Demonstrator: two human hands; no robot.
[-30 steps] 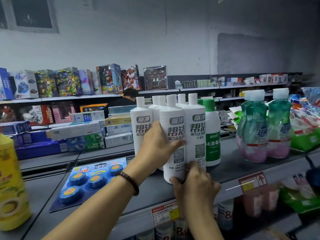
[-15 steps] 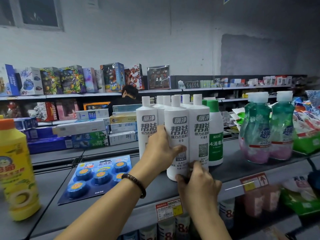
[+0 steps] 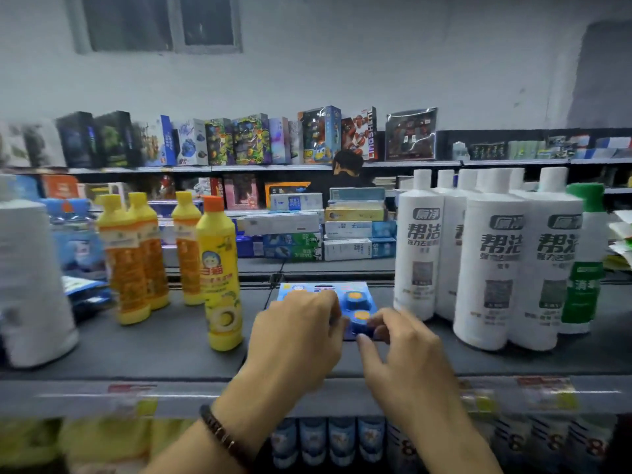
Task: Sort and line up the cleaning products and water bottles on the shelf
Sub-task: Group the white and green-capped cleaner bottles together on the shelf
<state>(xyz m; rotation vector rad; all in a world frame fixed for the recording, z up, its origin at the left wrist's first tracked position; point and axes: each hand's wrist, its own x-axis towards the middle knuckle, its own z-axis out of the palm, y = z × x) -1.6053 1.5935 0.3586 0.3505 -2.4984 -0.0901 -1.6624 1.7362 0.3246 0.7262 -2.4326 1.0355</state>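
On my feed the blue blister card [image 3: 357, 301] of round cleaner blocks lies flat on the grey shelf [image 3: 154, 354], near the middle, between the yellow bottles and the white ones. The left hand [image 3: 297, 333] covers the card's left part, fingers curled down over it. The right hand [image 3: 403, 350] pinches the near right corner, thumb at the near edge and fingers bent over a block. A dark beaded bracelet [image 3: 222, 436] sits on the left wrist. Just left of that hand stands a yellow bottle [image 3: 219, 268] with an orange cap, upright. Further left and back I see three orange-yellow bottles [image 3: 130, 261], blurred. To the right the white bottles [image 3: 492, 268] stand packed together, with a green-capped bottle [image 3: 584, 268] at their right. Toy boxes [image 3: 253, 142] line the far shelf
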